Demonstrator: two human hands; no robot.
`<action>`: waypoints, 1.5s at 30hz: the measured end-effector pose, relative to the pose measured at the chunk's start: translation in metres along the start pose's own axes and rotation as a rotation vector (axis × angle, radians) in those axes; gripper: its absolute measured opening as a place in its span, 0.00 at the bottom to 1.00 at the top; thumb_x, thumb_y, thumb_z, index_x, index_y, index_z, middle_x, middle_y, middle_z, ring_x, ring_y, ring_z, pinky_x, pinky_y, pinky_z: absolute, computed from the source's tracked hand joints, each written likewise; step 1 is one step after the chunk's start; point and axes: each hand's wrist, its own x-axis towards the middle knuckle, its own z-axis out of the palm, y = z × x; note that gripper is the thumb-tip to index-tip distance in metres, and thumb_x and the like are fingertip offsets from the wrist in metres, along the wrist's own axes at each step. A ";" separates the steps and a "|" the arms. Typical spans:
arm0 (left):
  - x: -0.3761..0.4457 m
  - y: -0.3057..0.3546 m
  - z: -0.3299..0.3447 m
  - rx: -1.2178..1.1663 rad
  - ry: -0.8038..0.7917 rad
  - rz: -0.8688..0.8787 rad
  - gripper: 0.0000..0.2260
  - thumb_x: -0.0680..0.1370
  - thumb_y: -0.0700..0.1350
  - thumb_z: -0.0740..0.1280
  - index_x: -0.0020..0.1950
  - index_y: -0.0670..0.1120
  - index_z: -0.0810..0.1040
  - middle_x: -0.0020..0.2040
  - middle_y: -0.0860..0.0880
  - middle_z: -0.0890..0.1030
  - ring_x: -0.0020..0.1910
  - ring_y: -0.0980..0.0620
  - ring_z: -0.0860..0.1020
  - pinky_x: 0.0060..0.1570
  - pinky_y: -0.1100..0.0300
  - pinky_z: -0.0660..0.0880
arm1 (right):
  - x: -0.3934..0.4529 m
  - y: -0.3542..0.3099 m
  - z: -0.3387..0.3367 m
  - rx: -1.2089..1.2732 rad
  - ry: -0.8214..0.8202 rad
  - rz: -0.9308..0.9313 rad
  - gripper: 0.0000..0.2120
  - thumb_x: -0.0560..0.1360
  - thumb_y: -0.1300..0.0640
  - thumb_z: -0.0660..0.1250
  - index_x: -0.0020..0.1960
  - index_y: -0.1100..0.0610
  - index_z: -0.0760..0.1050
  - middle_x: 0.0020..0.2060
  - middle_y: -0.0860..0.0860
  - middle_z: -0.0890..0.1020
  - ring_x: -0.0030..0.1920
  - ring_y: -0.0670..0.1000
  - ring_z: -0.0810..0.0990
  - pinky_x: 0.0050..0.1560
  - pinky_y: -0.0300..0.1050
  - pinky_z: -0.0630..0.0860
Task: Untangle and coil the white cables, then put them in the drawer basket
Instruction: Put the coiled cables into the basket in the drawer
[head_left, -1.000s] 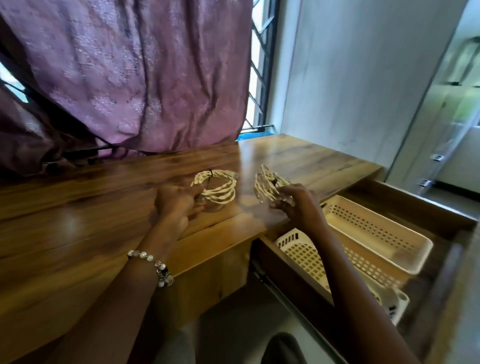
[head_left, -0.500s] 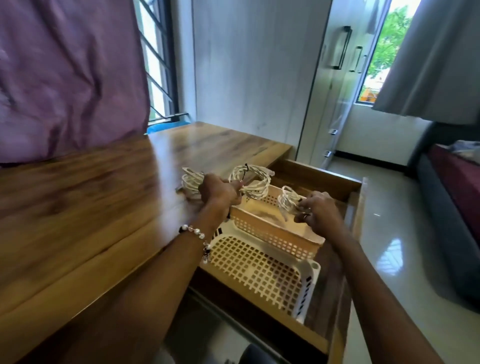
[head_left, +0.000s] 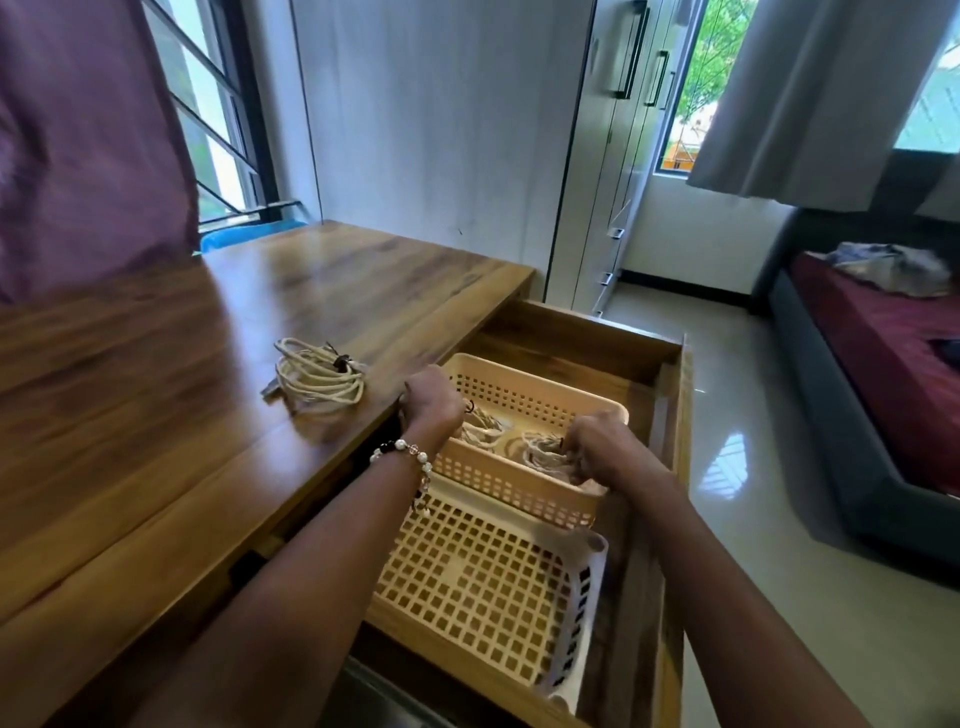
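Observation:
Both my hands are down inside the far beige basket (head_left: 540, 387) in the open drawer. My left hand (head_left: 431, 402) holds one coiled white cable (head_left: 483, 428) at the basket's left side. My right hand (head_left: 597, 441) grips a second coiled cable (head_left: 543, 449) against the basket floor. A third coiled white cable (head_left: 317, 376), tied with a dark band, lies on the wooden desk (head_left: 156, 415) just left of the drawer.
A second, white-rimmed basket (head_left: 483, 597) sits nearer in the drawer (head_left: 670, 467), holding nothing. A purple curtain hangs at the left over the desk. A wardrobe stands behind, a bed at the right, tiled floor between.
My hands carried two coils from the desk top over to the drawer and lowered them into the far basket. One coil stayed on the desk. The view swung right.

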 end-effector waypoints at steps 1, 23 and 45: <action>-0.002 0.000 -0.001 0.040 -0.028 0.031 0.06 0.75 0.40 0.69 0.39 0.40 0.78 0.40 0.43 0.83 0.35 0.50 0.82 0.32 0.59 0.80 | 0.001 0.000 -0.001 0.006 -0.036 0.012 0.11 0.72 0.62 0.71 0.54 0.56 0.77 0.49 0.51 0.78 0.47 0.47 0.77 0.48 0.42 0.78; 0.011 -0.073 -0.168 -0.177 0.399 -0.127 0.21 0.74 0.59 0.66 0.53 0.42 0.81 0.54 0.38 0.81 0.56 0.37 0.78 0.53 0.51 0.73 | 0.052 -0.163 -0.040 1.162 0.085 0.015 0.12 0.76 0.53 0.68 0.50 0.62 0.79 0.45 0.60 0.83 0.43 0.54 0.83 0.46 0.53 0.82; -0.096 -0.054 -0.141 -0.500 -0.464 -0.086 0.14 0.72 0.49 0.72 0.47 0.38 0.80 0.34 0.44 0.83 0.27 0.53 0.76 0.28 0.62 0.73 | -0.058 -0.123 -0.041 1.373 -0.082 0.299 0.08 0.75 0.64 0.67 0.53 0.62 0.77 0.50 0.60 0.82 0.44 0.54 0.80 0.46 0.49 0.79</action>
